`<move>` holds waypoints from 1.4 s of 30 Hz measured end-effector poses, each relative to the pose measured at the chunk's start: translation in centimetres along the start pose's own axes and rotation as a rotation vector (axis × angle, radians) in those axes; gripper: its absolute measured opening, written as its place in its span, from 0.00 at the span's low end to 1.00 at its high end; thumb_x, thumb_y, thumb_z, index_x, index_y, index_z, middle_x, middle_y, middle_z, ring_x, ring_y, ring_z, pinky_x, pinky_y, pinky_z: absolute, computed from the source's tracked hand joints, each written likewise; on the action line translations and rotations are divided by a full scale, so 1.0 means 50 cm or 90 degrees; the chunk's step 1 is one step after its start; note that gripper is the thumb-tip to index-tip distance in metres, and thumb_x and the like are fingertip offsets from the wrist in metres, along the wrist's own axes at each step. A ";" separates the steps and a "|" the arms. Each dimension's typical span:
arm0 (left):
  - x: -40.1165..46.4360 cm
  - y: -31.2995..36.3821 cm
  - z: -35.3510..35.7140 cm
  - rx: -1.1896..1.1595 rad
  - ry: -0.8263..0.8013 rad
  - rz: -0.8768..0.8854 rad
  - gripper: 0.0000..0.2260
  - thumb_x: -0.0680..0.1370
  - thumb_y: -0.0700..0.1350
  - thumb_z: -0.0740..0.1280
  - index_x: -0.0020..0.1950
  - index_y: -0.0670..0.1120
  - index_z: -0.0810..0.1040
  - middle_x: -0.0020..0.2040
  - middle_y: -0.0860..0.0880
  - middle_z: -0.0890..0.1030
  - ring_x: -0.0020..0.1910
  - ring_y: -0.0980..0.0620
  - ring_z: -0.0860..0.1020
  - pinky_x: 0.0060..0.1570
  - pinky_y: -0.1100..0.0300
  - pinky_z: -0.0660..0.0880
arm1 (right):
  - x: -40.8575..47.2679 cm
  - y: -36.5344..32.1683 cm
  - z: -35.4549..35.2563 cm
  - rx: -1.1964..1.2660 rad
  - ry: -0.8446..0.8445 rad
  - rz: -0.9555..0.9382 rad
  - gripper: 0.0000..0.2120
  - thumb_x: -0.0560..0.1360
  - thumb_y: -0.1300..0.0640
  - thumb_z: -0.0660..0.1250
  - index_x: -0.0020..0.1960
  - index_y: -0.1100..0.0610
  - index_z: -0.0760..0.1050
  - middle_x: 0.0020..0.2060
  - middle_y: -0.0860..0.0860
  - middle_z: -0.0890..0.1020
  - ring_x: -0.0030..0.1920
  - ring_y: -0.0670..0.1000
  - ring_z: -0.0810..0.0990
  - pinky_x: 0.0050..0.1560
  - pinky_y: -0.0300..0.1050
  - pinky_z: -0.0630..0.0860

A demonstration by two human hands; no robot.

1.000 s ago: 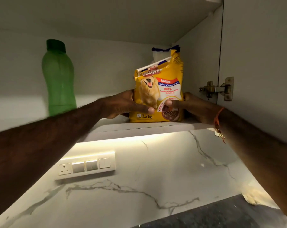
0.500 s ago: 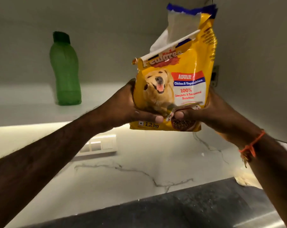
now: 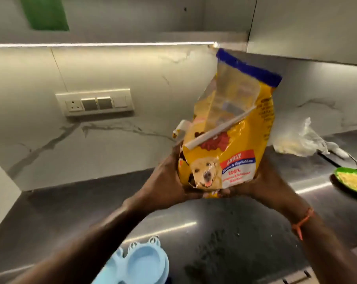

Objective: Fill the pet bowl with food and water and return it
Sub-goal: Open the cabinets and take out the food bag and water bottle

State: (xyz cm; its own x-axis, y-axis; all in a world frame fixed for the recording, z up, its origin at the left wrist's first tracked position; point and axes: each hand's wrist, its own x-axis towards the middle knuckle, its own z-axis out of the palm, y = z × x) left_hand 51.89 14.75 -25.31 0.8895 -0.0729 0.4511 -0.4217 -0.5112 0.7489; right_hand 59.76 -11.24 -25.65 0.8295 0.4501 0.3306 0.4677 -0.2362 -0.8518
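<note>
A yellow dog food bag [image 3: 232,140] with a dog's picture and a blue top edge is held in the air above the dark countertop [image 3: 224,232], tilted to the right. My left hand [image 3: 167,181] grips its lower left side and my right hand [image 3: 263,181] grips its lower right side. A white clip strip runs across the bag's folded top. A light blue pet bowl [image 3: 140,265] with small frog-like eyes on its rim sits empty on the counter at the bottom edge, below my left forearm.
A green plate [image 3: 351,180] with yellowish food lies at the right edge, a crumpled clear plastic bag [image 3: 302,142] behind it. A switch panel [image 3: 95,102] is on the marble backsplash. A green bottle [image 3: 44,13] stands on the lit cabinet shelf above.
Both hands have lifted the bag off the cabinet shelf and brought it down over the counter. The view has dropped, and the pet bowl and green plate have come into sight.
</note>
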 end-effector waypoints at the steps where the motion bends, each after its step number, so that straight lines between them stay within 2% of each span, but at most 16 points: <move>1: -0.018 -0.019 0.024 -0.002 -0.017 -0.021 0.54 0.61 0.51 0.87 0.81 0.52 0.60 0.68 0.60 0.78 0.67 0.61 0.77 0.66 0.51 0.77 | -0.019 0.030 0.010 -0.005 -0.010 0.021 0.51 0.54 0.44 0.88 0.72 0.52 0.70 0.61 0.48 0.84 0.59 0.50 0.85 0.56 0.55 0.83; 5: -0.074 -0.096 0.115 -0.013 -0.077 -0.096 0.54 0.64 0.52 0.86 0.81 0.58 0.57 0.68 0.62 0.79 0.66 0.64 0.77 0.66 0.53 0.77 | -0.105 0.119 0.059 0.028 0.002 0.099 0.47 0.52 0.37 0.84 0.67 0.50 0.74 0.56 0.36 0.85 0.55 0.40 0.84 0.51 0.34 0.81; 8: -0.123 -0.158 0.176 -0.031 -0.130 -0.145 0.55 0.66 0.53 0.84 0.83 0.55 0.53 0.69 0.63 0.77 0.67 0.65 0.77 0.66 0.53 0.77 | -0.154 0.179 0.093 0.036 -0.028 0.139 0.37 0.61 0.48 0.86 0.67 0.48 0.76 0.58 0.40 0.85 0.58 0.44 0.84 0.55 0.40 0.82; 12: -0.176 -0.211 0.242 -0.062 -0.154 -0.203 0.56 0.67 0.55 0.82 0.85 0.51 0.48 0.71 0.59 0.77 0.68 0.64 0.76 0.67 0.56 0.76 | -0.197 0.248 0.118 0.039 -0.045 0.171 0.37 0.59 0.57 0.85 0.61 0.31 0.78 0.57 0.39 0.85 0.58 0.45 0.85 0.58 0.43 0.82; 14: -0.197 -0.225 0.268 -0.090 -0.156 -0.246 0.57 0.67 0.56 0.82 0.84 0.54 0.47 0.73 0.61 0.74 0.69 0.68 0.74 0.67 0.65 0.74 | -0.216 0.284 0.130 0.045 -0.046 0.197 0.34 0.60 0.52 0.85 0.62 0.33 0.79 0.58 0.42 0.85 0.59 0.48 0.85 0.59 0.47 0.82; 17: -0.219 -0.244 0.297 -0.090 -0.167 -0.287 0.54 0.69 0.57 0.82 0.83 0.61 0.48 0.71 0.66 0.72 0.68 0.69 0.73 0.58 0.80 0.69 | -0.242 0.329 0.142 0.050 -0.036 0.245 0.35 0.58 0.41 0.85 0.63 0.39 0.78 0.58 0.43 0.86 0.58 0.48 0.85 0.60 0.50 0.82; 21: -0.219 -0.260 0.299 -0.059 -0.183 -0.285 0.53 0.70 0.52 0.82 0.80 0.66 0.46 0.68 0.68 0.72 0.61 0.81 0.70 0.55 0.83 0.66 | -0.244 0.359 0.148 0.023 -0.035 0.250 0.34 0.61 0.52 0.86 0.63 0.42 0.77 0.58 0.42 0.85 0.58 0.46 0.85 0.61 0.53 0.82; 23: -0.215 -0.260 0.290 -0.057 -0.219 -0.284 0.59 0.69 0.53 0.82 0.83 0.60 0.40 0.71 0.67 0.70 0.63 0.81 0.68 0.60 0.80 0.67 | -0.237 0.356 0.147 0.005 -0.052 0.236 0.38 0.60 0.52 0.87 0.65 0.37 0.74 0.60 0.41 0.83 0.59 0.43 0.83 0.62 0.53 0.81; 25: -0.213 -0.259 0.277 -0.058 -0.228 -0.291 0.63 0.65 0.55 0.84 0.83 0.59 0.40 0.74 0.64 0.68 0.69 0.75 0.68 0.69 0.69 0.70 | -0.237 0.347 0.146 -0.035 -0.048 0.231 0.52 0.55 0.45 0.88 0.71 0.34 0.62 0.67 0.38 0.74 0.62 0.39 0.79 0.63 0.48 0.80; 27: -0.207 -0.245 0.256 -0.021 -0.221 -0.272 0.64 0.62 0.60 0.85 0.83 0.59 0.42 0.80 0.60 0.61 0.76 0.67 0.63 0.75 0.62 0.65 | -0.237 0.335 0.141 -0.075 -0.006 0.224 0.66 0.53 0.39 0.87 0.79 0.38 0.48 0.74 0.40 0.63 0.69 0.41 0.74 0.64 0.48 0.79; 29: -0.191 -0.226 0.225 0.073 -0.213 -0.230 0.65 0.60 0.67 0.82 0.83 0.58 0.40 0.83 0.59 0.51 0.80 0.62 0.55 0.78 0.61 0.58 | -0.226 0.314 0.134 -0.128 0.064 0.166 0.71 0.53 0.34 0.84 0.82 0.42 0.42 0.80 0.44 0.54 0.78 0.48 0.63 0.72 0.55 0.71; 31: -0.163 -0.204 0.183 0.147 -0.208 -0.186 0.66 0.61 0.71 0.79 0.83 0.57 0.36 0.83 0.61 0.41 0.81 0.61 0.47 0.79 0.60 0.53 | -0.197 0.270 0.125 -0.232 0.130 0.065 0.67 0.57 0.26 0.77 0.82 0.47 0.44 0.82 0.48 0.51 0.81 0.50 0.56 0.77 0.57 0.63; 34: -0.105 -0.149 0.106 0.223 -0.163 -0.106 0.66 0.62 0.73 0.77 0.82 0.58 0.33 0.80 0.67 0.33 0.79 0.67 0.37 0.77 0.68 0.42 | -0.129 0.184 0.109 -0.328 0.183 -0.068 0.60 0.62 0.23 0.71 0.82 0.53 0.52 0.81 0.53 0.59 0.79 0.55 0.61 0.74 0.62 0.66; 36: -0.061 -0.095 0.041 0.262 -0.108 -0.053 0.65 0.63 0.73 0.77 0.81 0.60 0.32 0.77 0.71 0.30 0.75 0.73 0.33 0.71 0.75 0.38 | -0.071 0.108 0.098 -0.333 0.200 -0.139 0.57 0.63 0.23 0.70 0.81 0.54 0.56 0.80 0.51 0.61 0.78 0.53 0.62 0.74 0.60 0.66; 38: -0.019 -0.035 -0.031 0.300 -0.051 -0.003 0.65 0.63 0.73 0.76 0.81 0.60 0.31 0.78 0.68 0.30 0.76 0.72 0.33 0.72 0.75 0.38 | -0.009 0.024 0.088 -0.312 0.218 -0.213 0.56 0.64 0.25 0.71 0.81 0.55 0.57 0.79 0.52 0.63 0.77 0.53 0.64 0.73 0.61 0.68; 42: 0.044 0.087 -0.170 0.388 0.081 0.109 0.64 0.63 0.75 0.74 0.84 0.53 0.38 0.85 0.56 0.42 0.83 0.59 0.44 0.81 0.55 0.52 | 0.106 -0.142 0.074 -0.312 0.268 -0.390 0.53 0.67 0.30 0.74 0.78 0.62 0.61 0.76 0.58 0.67 0.76 0.59 0.67 0.73 0.62 0.68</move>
State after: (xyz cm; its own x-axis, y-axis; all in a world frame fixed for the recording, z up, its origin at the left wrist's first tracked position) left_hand 50.51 19.65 -16.91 0.7746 -0.1136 0.6222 -0.3472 -0.8986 0.2683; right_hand 59.72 -4.01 -19.36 0.3896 0.2873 0.8750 0.8640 -0.4430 -0.2392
